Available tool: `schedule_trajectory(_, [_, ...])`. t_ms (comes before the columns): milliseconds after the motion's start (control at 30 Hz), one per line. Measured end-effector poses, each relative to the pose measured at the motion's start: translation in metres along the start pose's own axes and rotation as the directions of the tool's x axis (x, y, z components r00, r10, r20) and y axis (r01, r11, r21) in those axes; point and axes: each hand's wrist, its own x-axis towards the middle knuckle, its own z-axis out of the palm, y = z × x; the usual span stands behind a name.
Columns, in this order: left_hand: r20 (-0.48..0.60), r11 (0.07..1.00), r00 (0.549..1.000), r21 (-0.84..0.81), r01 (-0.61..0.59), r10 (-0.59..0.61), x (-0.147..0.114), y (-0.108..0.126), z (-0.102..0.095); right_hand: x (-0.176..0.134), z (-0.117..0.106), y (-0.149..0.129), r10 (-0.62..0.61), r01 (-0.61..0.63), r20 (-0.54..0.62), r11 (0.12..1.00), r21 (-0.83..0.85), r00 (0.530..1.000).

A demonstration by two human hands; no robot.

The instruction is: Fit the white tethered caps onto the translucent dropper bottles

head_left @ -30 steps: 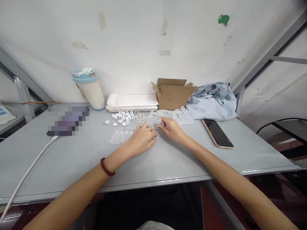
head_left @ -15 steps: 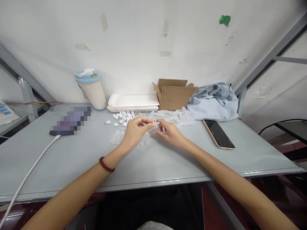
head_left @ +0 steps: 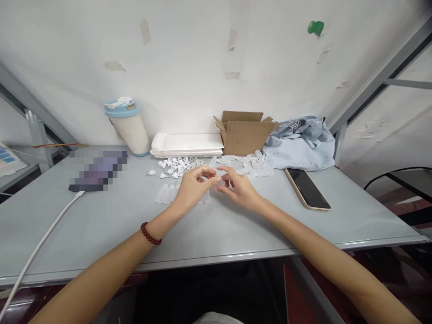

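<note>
My left hand (head_left: 193, 188) and my right hand (head_left: 240, 188) meet over the middle of the table, thumbs and fingers curled toward each other. Between their fingertips is a small translucent plastic tube (head_left: 220, 182), mostly covered by the fingers. Both hands appear closed on it. A row of flat translucent tubes (head_left: 165, 193) lies under and beside my left hand. Behind it sits a pile of small white caps (head_left: 175, 164), some with thin stems. More loose translucent tubes (head_left: 259, 167) are heaped behind my right hand.
At the back stand a tilted-looking cup with a blue lid (head_left: 130, 128), a stack of white packets (head_left: 189, 143), an open cardboard box (head_left: 248, 137) and a bunched light-blue cloth (head_left: 300, 146). A phone (head_left: 308, 189) lies right; a cabled, blurred device (head_left: 97, 171) lies left.
The fingers of both hands have shifted slightly around the tube, with the left thumb a little lower. The small white tip seen between the fingertips is now hidden. The piles look unchanged.
</note>
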Motion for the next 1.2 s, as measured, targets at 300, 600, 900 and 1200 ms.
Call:
schedule_trajectory(300, [0.081, 0.995, 0.996, 0.09, -0.036, 0.029, -0.001, 0.002, -0.001, 0.0, -0.001, -0.001, 0.01, -0.009, -0.056, 1.0, 0.007, 0.998])
schedule_trajectory(600, [0.045, 0.969, 0.993, 0.22, -0.113, 0.106, -0.001, -0.001, -0.001, 0.002, -0.003, -0.006, 0.034, -0.027, -0.087, 0.996, 0.08, 0.996])
schedule_trajectory(900, [0.123, 0.665, 0.794, 0.481, -0.572, 0.595, -0.003, -0.001, -0.005, 0.009, -0.019, -0.012, 0.299, -0.341, 0.174, 0.718, 0.607, 0.938])
schedule_trajectory(1200, [0.336, 0.507, 0.684, 0.479, -0.716, 0.648, 0.002, -0.009, -0.01, 0.009, -0.021, -0.007, 0.25, -0.411, 0.327, 0.491, 0.768, 0.911])
